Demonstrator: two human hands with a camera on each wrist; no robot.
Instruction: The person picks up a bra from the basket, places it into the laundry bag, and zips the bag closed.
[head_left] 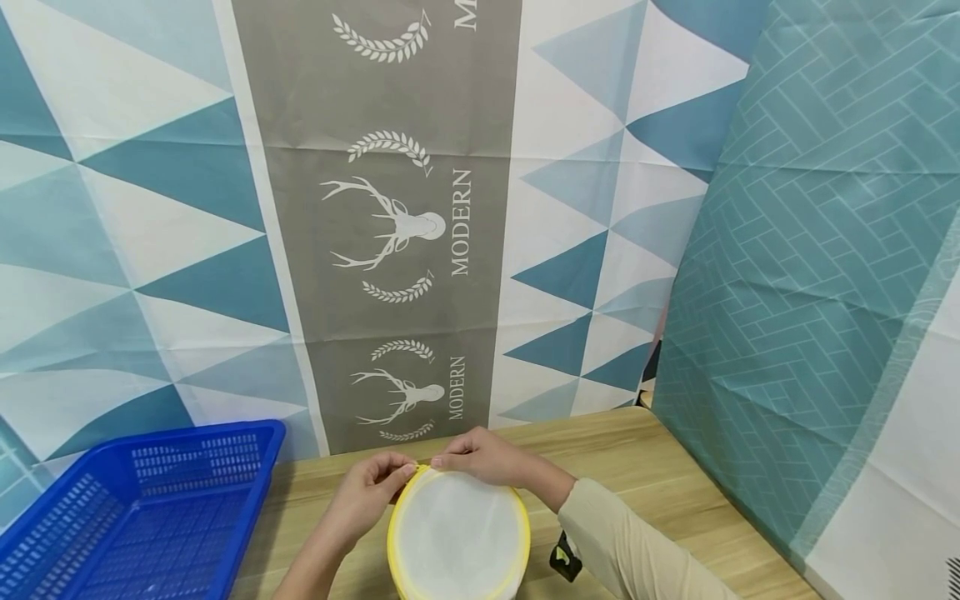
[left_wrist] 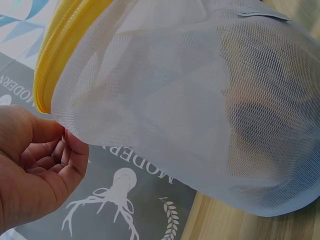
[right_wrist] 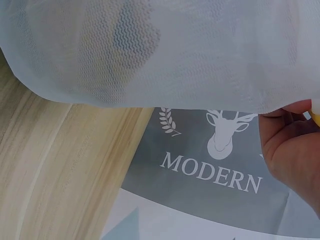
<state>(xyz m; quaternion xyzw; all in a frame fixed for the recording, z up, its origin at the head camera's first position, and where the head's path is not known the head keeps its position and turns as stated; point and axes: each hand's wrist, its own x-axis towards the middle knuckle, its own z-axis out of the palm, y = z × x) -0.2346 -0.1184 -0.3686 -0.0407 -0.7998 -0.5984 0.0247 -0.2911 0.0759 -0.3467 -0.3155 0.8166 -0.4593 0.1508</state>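
Observation:
A white mesh laundry bag (head_left: pixel 461 533) with a yellow zipper rim stands at the table's front, its round top facing up. At the far left of that rim, my left hand (head_left: pixel 371 492) pinches the bag's edge between thumb and fingers. Just right of it, my right hand (head_left: pixel 483 458) grips the far edge, thumb lying on top. In the left wrist view, the yellow zipper band (left_wrist: pixel 62 47) runs above the left hand (left_wrist: pixel 40 165). Dark and tan shapes show blurrily through the mesh (left_wrist: pixel 270 115); their kind cannot be made out. The bag's near end is cut off.
A blue plastic basket (head_left: pixel 180 508) stands on the left. A small black item with a yellow-green mark (head_left: pixel 565 557) lies beside the right sleeve (head_left: pixel 637 542). Patterned cloth (head_left: pixel 405 250) hangs behind the wooden table (head_left: pixel 600 442), with teal cloth (head_left: pixel 810 292) along the right.

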